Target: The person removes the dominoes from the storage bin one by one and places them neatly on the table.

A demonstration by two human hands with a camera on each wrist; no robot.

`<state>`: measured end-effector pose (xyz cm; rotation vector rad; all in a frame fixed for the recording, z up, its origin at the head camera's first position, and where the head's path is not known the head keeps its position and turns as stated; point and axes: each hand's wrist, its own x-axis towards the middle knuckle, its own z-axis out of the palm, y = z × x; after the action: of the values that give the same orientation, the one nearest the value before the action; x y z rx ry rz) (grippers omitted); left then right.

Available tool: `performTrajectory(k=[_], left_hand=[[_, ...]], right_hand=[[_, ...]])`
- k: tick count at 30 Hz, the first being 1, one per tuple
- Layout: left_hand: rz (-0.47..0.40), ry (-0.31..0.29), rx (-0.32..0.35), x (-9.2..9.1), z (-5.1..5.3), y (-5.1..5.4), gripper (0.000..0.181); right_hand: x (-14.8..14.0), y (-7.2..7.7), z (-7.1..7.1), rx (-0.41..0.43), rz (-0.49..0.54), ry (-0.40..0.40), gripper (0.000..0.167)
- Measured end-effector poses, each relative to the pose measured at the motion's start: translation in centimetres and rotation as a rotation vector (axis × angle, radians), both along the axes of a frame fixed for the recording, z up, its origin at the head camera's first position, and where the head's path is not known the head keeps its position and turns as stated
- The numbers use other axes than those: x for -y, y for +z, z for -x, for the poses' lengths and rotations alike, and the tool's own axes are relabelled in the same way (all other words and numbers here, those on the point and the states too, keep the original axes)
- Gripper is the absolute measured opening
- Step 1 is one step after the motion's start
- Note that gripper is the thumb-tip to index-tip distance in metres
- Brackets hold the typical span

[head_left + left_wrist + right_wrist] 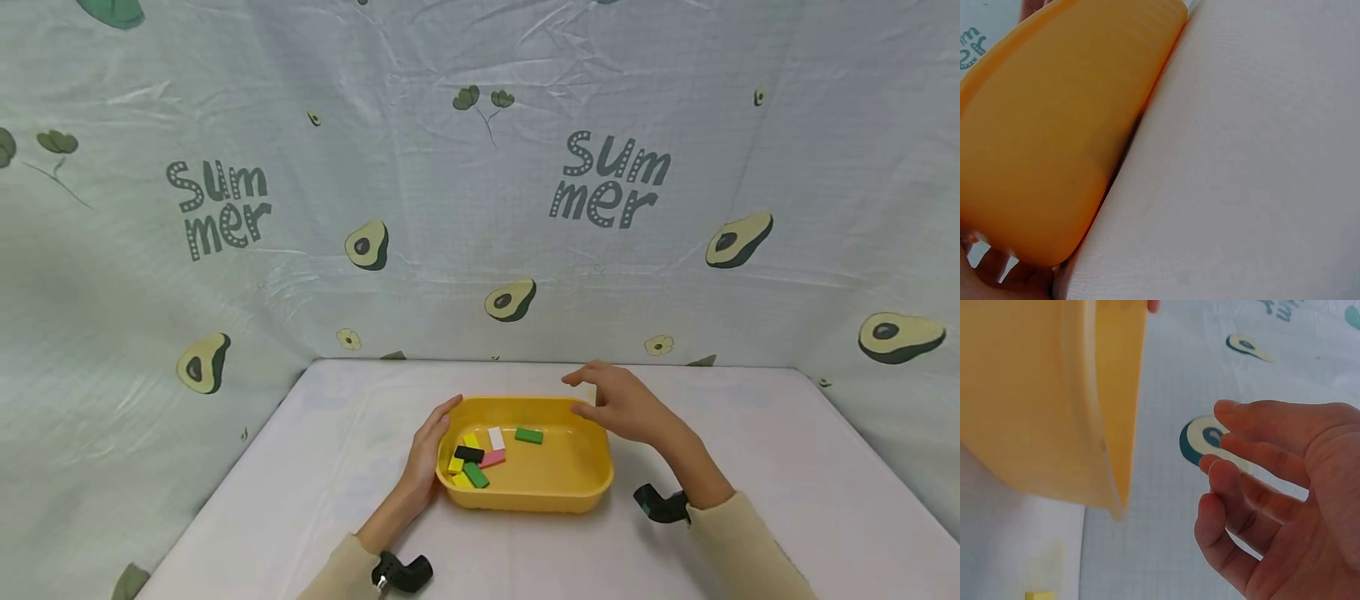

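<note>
I've got left hand (424, 452) gripping tray (558, 462) at nine o'clock, right hand (626, 402) spread, empty, near two; looks like steadying, next probably needs right-side grip.

tray (525, 500): smooth plastic | backdrop (435, 183): creased, glossy sheet | tabletop (750, 433): matt
</note>
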<state>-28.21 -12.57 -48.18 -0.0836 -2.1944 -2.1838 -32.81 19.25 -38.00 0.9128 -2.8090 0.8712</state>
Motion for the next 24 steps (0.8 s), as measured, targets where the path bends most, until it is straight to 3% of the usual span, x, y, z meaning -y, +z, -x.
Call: performTrajectory(k=[9, 24], left_hand=[[0.004, -0.023, -0.007, 0.7, -0.2, 0.0, 0.049], [0.009, -0.024, -0.002, 0.7, -0.3, 0.2, 0.048]], right_hand=[[2.9, 0.0, -1.9, -0.027, -0.073, 0.030, 0.036], [7.4, -1.3, -3.1, 0.048, -0.136, 0.114, 0.038]])
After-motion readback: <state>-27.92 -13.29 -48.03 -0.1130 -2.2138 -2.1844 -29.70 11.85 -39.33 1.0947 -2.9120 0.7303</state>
